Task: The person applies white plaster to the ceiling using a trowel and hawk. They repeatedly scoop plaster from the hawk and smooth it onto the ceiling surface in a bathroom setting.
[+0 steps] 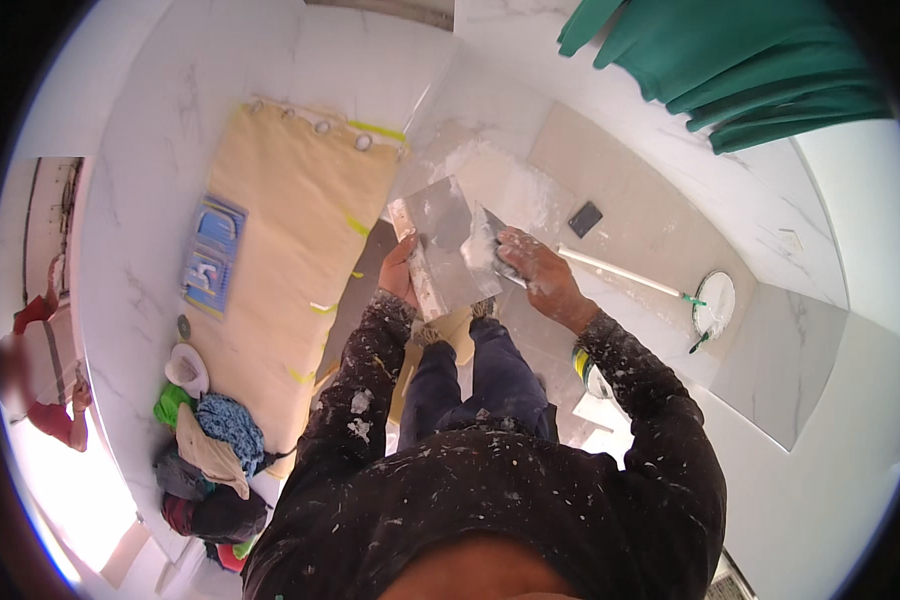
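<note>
My left hand (pixel 400 272) is closed round the pale, smeared handle edge of a wide drywall knife (pixel 440 225), whose broad grey blade tilts in front of me. On the other side, my right hand (pixel 545 272) grips a putty knife (pixel 497 232), its handle mostly covered by my fingers. White paste (pixel 478 250) lies where the two blades meet, and they seem to touch there. Spatters of the same white cover both dark sleeves and the right hand. Below the hands are my legs and shoes, standing on something yellowish.
To the left, a beige sheet (pixel 290 210) carries a blue package (pixel 213 257) and a heap of clothes (pixel 232 440). At right are a white bucket (pixel 713 305), a pole (pixel 620 268) and a dark flat object (pixel 585 219). Green cloth (pixel 730 70) hangs above. Another person (pixel 50 390) shows far left.
</note>
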Motion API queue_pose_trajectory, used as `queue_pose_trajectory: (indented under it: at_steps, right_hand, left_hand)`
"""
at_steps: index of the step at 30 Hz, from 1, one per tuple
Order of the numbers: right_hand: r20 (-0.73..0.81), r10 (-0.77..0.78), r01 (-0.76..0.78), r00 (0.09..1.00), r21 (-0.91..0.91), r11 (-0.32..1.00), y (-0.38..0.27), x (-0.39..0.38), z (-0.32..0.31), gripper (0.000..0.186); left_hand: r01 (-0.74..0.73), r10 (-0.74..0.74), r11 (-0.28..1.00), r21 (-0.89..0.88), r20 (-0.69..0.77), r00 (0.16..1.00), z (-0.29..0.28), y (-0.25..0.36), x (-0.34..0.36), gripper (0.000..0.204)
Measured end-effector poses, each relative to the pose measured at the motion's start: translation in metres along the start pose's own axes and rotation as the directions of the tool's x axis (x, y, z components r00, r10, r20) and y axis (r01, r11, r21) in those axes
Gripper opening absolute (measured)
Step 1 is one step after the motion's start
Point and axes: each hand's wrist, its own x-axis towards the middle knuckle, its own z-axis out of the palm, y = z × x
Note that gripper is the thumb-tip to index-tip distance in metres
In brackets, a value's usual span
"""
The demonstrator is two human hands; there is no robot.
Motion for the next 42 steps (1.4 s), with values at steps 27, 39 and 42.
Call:
queue_pose_trajectory:
  at_steps: [27, 39, 42]
  right_hand:
    - [-0.413, 0.62, 0.02, 0.667, 0.842, 0.539, -0.153, -0.135, -0.033, 0.036]
    - [-0.143, -0.345, 0.208, 0.927, -0.571, 0.794, -0.288, -0.017, -0.217, 0.042]
    - [0.012, -0.431, 0.311, 0.902, -0.711, 0.631, -0.314, -0.013, -0.234, 0.05]
  left_hand:
    - [-0.252, 0.076, 0.946, 0.204, 0.618, 0.783, 0.109, 0.045, -0.188, 0.06]
    - [-0.437, 0.098, 0.807, 0.398, 0.639, 0.763, 0.185, 0.091, -0.267, 0.03]
    - [-0.598, 0.185, 0.685, 0.417, 0.694, 0.696, 0.192, 0.09, -0.283, 0.031]
